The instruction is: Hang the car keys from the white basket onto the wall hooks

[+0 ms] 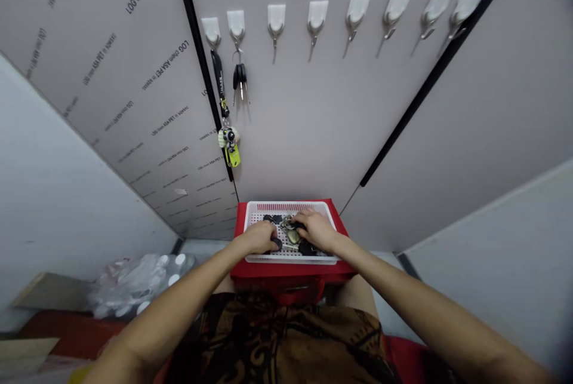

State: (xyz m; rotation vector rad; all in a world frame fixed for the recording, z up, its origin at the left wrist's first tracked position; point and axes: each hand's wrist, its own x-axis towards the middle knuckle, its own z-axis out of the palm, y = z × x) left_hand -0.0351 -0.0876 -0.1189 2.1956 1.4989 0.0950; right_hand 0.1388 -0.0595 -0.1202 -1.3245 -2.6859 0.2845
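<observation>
A white plastic basket (290, 260) with a perforated floor holds several keys and key fobs. My left hand (259, 237) reaches into its left side, fingers curled and closed on a dark key fob (277, 244). In the right half, my right hand (317, 230) bends its fingers around a bunch of keys (287, 224), partly hiding it. Beside these fingers lies a brass-coloured key pendant (293, 236). Black key fobs (307, 248) rest under my right palm, and others sit near the basket's back left.
The basket stands on a red box (293, 270) against a grey panel wall. A row of white hooks (276, 20) runs along this wall. A black strap keychain (218, 76) and a set of black-headed keys (240, 76) hang at the left. Plastic-wrapped bottles (147, 276) stand lower left.
</observation>
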